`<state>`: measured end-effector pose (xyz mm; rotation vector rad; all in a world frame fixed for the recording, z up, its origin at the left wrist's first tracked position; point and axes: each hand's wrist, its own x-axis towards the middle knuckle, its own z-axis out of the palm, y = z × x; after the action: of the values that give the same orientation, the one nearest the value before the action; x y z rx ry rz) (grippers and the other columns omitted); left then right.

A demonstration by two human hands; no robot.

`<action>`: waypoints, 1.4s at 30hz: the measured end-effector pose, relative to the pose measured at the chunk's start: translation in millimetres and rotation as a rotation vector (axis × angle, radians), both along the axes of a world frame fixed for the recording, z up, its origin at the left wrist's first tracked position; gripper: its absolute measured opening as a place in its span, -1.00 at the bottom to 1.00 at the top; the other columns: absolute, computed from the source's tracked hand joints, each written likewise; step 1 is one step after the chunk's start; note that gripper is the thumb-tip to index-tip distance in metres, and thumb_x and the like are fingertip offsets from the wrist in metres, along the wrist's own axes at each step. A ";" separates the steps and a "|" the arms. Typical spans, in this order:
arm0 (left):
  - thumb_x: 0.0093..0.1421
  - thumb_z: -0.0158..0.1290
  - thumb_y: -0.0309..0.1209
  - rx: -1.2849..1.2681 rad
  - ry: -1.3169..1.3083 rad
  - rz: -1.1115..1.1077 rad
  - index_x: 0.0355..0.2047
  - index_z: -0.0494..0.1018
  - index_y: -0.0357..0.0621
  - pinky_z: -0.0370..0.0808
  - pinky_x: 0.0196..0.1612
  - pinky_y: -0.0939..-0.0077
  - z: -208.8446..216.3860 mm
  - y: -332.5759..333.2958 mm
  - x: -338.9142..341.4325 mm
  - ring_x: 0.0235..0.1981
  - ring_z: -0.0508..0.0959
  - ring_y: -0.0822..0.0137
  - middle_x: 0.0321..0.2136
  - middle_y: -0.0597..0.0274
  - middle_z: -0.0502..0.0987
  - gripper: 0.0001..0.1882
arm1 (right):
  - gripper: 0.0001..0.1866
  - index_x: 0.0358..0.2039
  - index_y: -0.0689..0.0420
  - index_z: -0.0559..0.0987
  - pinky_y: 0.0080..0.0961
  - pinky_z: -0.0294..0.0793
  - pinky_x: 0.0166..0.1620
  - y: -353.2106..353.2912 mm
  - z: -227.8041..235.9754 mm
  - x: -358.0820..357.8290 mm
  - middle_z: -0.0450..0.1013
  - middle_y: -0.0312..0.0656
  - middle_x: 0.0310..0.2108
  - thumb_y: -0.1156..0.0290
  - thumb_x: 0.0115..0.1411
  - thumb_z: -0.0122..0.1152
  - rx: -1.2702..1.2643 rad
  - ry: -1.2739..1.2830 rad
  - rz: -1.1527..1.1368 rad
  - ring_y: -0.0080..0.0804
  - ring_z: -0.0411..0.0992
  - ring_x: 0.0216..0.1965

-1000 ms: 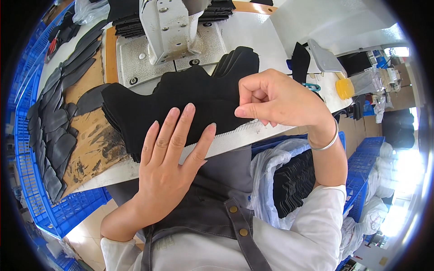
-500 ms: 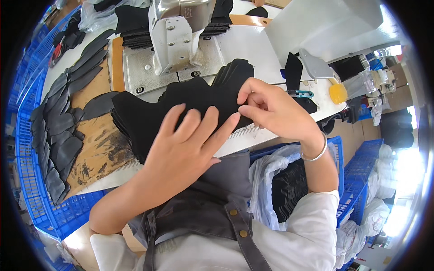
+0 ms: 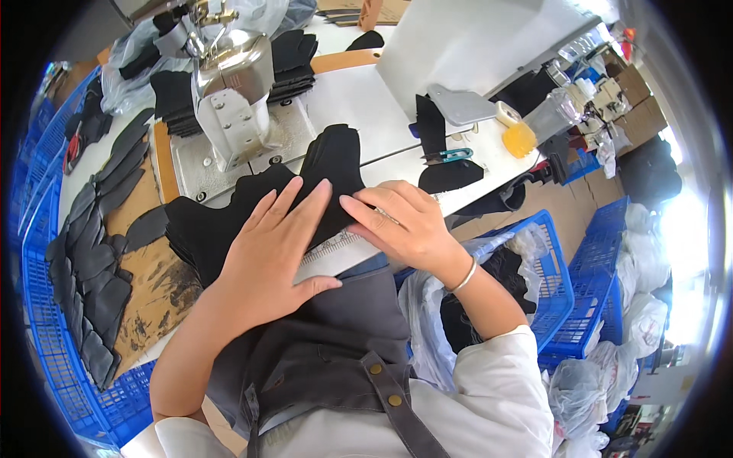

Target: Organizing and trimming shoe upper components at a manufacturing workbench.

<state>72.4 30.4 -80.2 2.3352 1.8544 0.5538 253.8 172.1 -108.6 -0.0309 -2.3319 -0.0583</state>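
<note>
A stack of black cut fabric pieces (image 3: 324, 156) with wavy edges lies on the machine table in front of me. My left hand (image 3: 271, 240) rests flat on the stack, fingers stretched out and thumb spread toward my apron. At the stack's right edge is my right hand (image 3: 401, 225), its fingers extended and slightly bent, the fingertips touching the black material. Its thumb is partly hidden. A ruler scale (image 3: 332, 246) runs along the table's near edge, under my hands. Just beyond the stack stands the metal head of a sewing machine (image 3: 233, 114).
Grey-black cut pieces (image 3: 99, 259) overlap on a stained board at left, beside a blue crate (image 3: 46, 305). More black stacks (image 3: 290, 65) flank the machine. Snips (image 3: 450, 156) and a yellow-capped container (image 3: 519, 140) lie right. A bag-lined blue crate (image 3: 561, 286) stands below.
My left hand has flattened onto the stack. My right hand has come down from a pinch, its fingers now stretched along the right edge. The view has shifted to the right.
</note>
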 end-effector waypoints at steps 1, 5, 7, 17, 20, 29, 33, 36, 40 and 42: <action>-0.02 0.20 -0.05 0.008 0.010 -0.003 0.24 0.10 -0.27 0.08 0.28 0.15 -1.7 -0.3 -2.9 0.28 0.12 0.02 0.25 0.09 0.15 -0.09 | -0.53 -0.19 0.16 0.57 -0.48 0.48 -0.37 1.0 0.5 -0.2 0.45 -0.24 -0.34 0.46 -0.22 0.41 0.008 0.010 -0.003 -0.31 0.45 -0.33; 0.06 0.14 -0.19 0.102 -0.053 0.044 0.14 0.23 -0.31 0.19 0.24 0.20 7.0 -4.6 -2.0 0.20 0.27 0.04 0.16 -0.03 0.27 -0.30 | -0.61 -0.29 0.19 0.60 -0.49 0.50 -0.34 2.2 11.3 -1.4 0.48 -0.20 -0.27 0.53 -0.26 0.38 0.138 0.012 0.078 -0.30 0.46 -0.31; 0.03 0.10 -0.41 0.333 0.281 0.107 -0.01 0.38 -0.34 0.32 0.15 0.24 10.9 -9.5 -1.5 0.08 0.42 0.11 0.02 -0.02 0.43 -0.52 | -0.64 -0.32 0.22 0.59 -0.46 0.51 -0.32 -2.1 17.7 -3.9 0.49 -0.17 -0.28 0.59 -0.26 0.34 0.192 0.209 0.064 -0.25 0.46 -0.33; 0.29 -0.03 -0.25 -0.316 -0.692 0.006 0.00 0.32 -0.26 0.32 -0.53 0.22 89.3 -83.8 -24.1 -0.57 0.48 -0.05 -0.56 -0.14 0.45 -0.62 | -0.73 -0.13 0.22 0.49 -0.26 0.38 0.00 78.7 0.6 57.0 0.46 -0.07 -0.17 0.55 0.12 0.11 -0.096 -0.211 -0.483 -0.05 0.39 -0.10; 0.33 -0.12 -0.14 -0.481 -0.858 -0.149 0.12 0.25 -0.25 0.34 -0.51 0.26 79.9 -87.0 -33.2 -0.58 0.48 -0.04 -0.54 -0.17 0.45 -0.50 | -0.72 -0.13 0.22 0.52 -0.28 0.37 0.02 104.9 -16.5 72.7 0.46 -0.06 -0.17 0.54 0.10 0.13 -0.114 -0.261 -0.493 -0.07 0.40 -0.10; 0.34 -0.13 -0.13 -0.423 -0.919 -0.127 0.14 0.27 -0.25 0.40 -0.32 0.37 58.6 -96.0 -40.9 -0.46 0.50 0.13 -0.41 -0.09 0.51 -0.49 | -0.83 -0.27 0.24 0.52 -0.28 0.41 -0.14 136.8 -21.8 73.1 0.47 -0.11 -0.27 0.55 0.08 0.13 -0.056 -0.372 -0.380 -0.11 0.43 -0.21; 0.34 -0.13 -0.14 -0.476 -0.857 -0.093 0.01 0.36 -0.26 0.37 -0.40 0.32 58.9 -99.9 -45.7 -0.54 0.47 0.11 -0.51 -0.05 0.48 -0.56 | -0.83 -0.24 0.23 0.47 -0.32 0.42 -0.19 131.4 -20.5 72.3 0.44 -0.09 -0.34 0.60 0.12 0.06 0.122 -0.331 -0.447 -0.12 0.43 -0.28; 0.33 -0.14 -0.19 -0.538 -0.713 -0.060 -0.15 0.40 -0.24 0.33 -0.45 0.22 65.4 -96.1 -46.5 -0.56 0.45 0.01 -0.61 -0.05 0.44 -0.66 | -0.88 -0.24 0.23 0.45 -0.40 0.39 -0.24 87.7 -6.2 59.0 0.40 -0.11 -0.38 0.55 0.24 -0.05 -0.020 -0.101 -0.408 -0.25 0.40 -0.34; 0.32 -0.14 -0.24 -0.587 -0.550 -0.102 -0.26 0.39 -0.22 0.30 -0.46 0.13 66.3 -89.9 -40.2 -0.55 0.44 -0.08 -0.66 -0.07 0.40 -0.72 | -0.88 -0.25 0.22 0.45 -0.46 0.40 -0.30 -14.3 65.5 27.1 0.37 -0.11 -0.42 0.47 0.25 0.03 -0.917 -0.020 -0.083 -0.29 0.39 -0.40; 0.30 -0.09 -0.16 -0.477 -0.432 -0.159 -0.06 0.43 -0.03 0.37 -0.51 0.25 57.2 -91.8 -39.1 -0.56 0.50 0.02 -0.63 0.03 0.47 -0.68 | -0.83 -0.30 0.20 0.47 -0.47 0.38 -0.36 -33.4 94.7 7.2 0.36 -0.13 -0.41 0.43 0.13 0.21 -0.853 -0.325 0.301 -0.29 0.37 -0.41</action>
<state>33.3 -61.5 -23.0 1.8508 1.4039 0.4816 261.0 138.7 -13.9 -0.0995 -2.4763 1.1481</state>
